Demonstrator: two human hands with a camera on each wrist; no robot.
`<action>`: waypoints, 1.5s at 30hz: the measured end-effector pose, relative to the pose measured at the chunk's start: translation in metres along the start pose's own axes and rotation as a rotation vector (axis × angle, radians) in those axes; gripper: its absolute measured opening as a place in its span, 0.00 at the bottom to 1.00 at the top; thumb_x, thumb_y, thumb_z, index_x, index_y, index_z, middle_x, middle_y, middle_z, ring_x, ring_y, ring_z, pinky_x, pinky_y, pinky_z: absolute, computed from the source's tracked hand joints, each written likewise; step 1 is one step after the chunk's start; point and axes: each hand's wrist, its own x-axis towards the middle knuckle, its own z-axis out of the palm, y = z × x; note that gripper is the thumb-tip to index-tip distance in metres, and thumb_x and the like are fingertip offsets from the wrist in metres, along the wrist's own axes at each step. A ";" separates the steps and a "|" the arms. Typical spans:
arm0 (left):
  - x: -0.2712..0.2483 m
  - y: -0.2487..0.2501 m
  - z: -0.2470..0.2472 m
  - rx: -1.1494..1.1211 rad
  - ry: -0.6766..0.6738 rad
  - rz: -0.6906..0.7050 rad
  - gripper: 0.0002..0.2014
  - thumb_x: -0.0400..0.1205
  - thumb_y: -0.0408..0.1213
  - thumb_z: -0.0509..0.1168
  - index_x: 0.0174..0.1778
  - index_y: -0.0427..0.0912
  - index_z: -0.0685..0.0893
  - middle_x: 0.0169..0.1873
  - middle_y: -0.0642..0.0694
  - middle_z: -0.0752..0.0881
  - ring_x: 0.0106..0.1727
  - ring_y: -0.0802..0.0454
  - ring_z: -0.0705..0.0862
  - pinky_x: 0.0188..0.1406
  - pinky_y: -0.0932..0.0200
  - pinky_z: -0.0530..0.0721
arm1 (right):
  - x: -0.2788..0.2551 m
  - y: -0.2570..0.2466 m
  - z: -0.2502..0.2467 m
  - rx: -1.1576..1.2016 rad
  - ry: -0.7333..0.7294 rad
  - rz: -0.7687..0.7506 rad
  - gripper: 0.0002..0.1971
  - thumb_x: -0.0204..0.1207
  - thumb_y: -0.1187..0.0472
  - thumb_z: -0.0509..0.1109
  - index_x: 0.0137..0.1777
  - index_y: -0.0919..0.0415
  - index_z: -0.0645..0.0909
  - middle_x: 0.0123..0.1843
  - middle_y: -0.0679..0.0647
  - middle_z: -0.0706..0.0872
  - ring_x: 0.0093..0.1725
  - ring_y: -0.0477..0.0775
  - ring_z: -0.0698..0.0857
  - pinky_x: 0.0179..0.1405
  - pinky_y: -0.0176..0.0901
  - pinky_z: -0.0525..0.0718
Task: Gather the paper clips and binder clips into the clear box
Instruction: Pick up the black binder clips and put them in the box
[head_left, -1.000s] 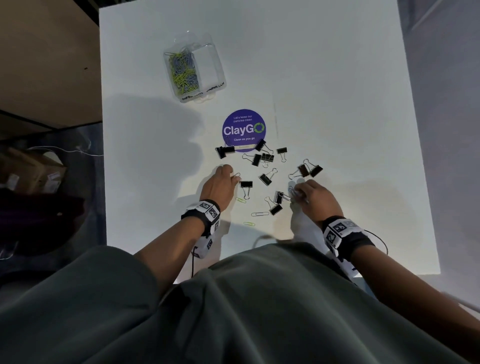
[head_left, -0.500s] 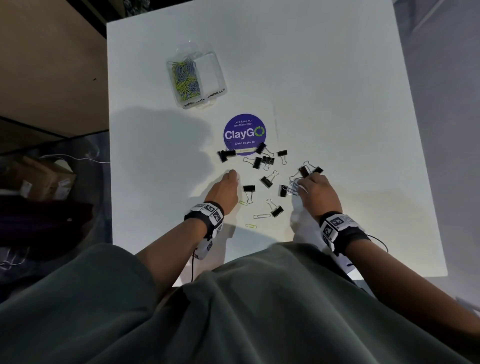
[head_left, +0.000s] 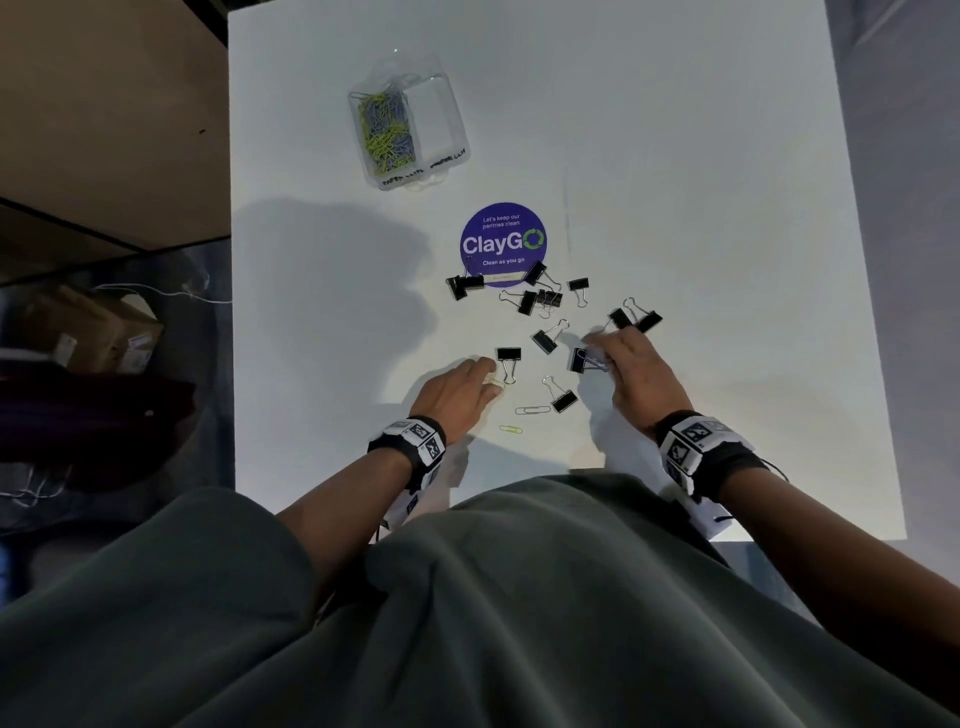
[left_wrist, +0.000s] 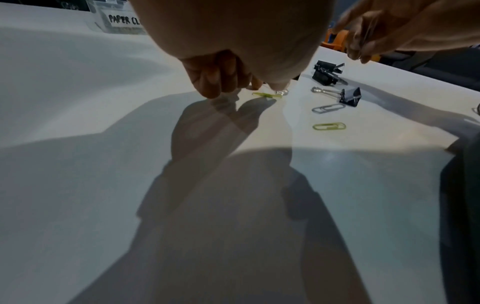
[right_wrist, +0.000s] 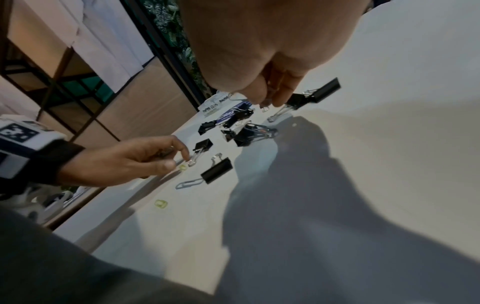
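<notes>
The clear box (head_left: 410, 130) stands at the far left of the white table (head_left: 701, 182), its left compartment holding several paper clips. Black binder clips (head_left: 543, 301) lie scattered below a purple sticker. My left hand (head_left: 488, 382) has curled fingers down on the table, thumb and index pinching a green paper clip (left_wrist: 267, 95) beside a binder clip (head_left: 508, 356). My right hand (head_left: 597, 348) hovers over another binder clip (right_wrist: 246, 133), and its fingertips (right_wrist: 283, 98) pinch a thin wire paper clip. A silver paper clip (head_left: 532, 410) and a green one (head_left: 510, 429) lie near me.
A purple round ClayGo sticker (head_left: 503, 243) is stuck flat at the table's middle. The table's left edge (head_left: 231, 312) drops to a floor with cardboard boxes (head_left: 88, 327). My grey clothing covers the near edge.
My right hand has moved away from me toward the far binder clips, still pinching its clip. My left hand's fingers have come down onto the green paper clip.
</notes>
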 end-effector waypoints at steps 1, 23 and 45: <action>-0.001 0.000 0.002 0.012 -0.006 -0.003 0.16 0.87 0.45 0.55 0.69 0.44 0.71 0.58 0.40 0.82 0.48 0.38 0.84 0.41 0.49 0.82 | -0.001 -0.001 0.002 0.025 -0.045 -0.025 0.26 0.68 0.82 0.59 0.59 0.56 0.79 0.52 0.54 0.74 0.49 0.51 0.77 0.45 0.42 0.80; -0.045 -0.001 0.002 -0.206 -0.039 -0.106 0.28 0.76 0.17 0.52 0.69 0.46 0.66 0.44 0.41 0.82 0.43 0.42 0.82 0.41 0.46 0.83 | -0.009 -0.070 0.058 -0.700 -0.459 -0.290 0.17 0.46 0.69 0.85 0.33 0.63 0.82 0.32 0.57 0.81 0.25 0.56 0.80 0.18 0.41 0.68; -0.032 0.020 0.028 0.084 -0.083 0.166 0.04 0.84 0.39 0.61 0.53 0.45 0.75 0.47 0.45 0.84 0.46 0.43 0.82 0.44 0.50 0.81 | 0.017 0.000 -0.011 0.441 0.080 0.500 0.15 0.70 0.70 0.54 0.41 0.53 0.80 0.40 0.56 0.86 0.42 0.59 0.84 0.51 0.53 0.83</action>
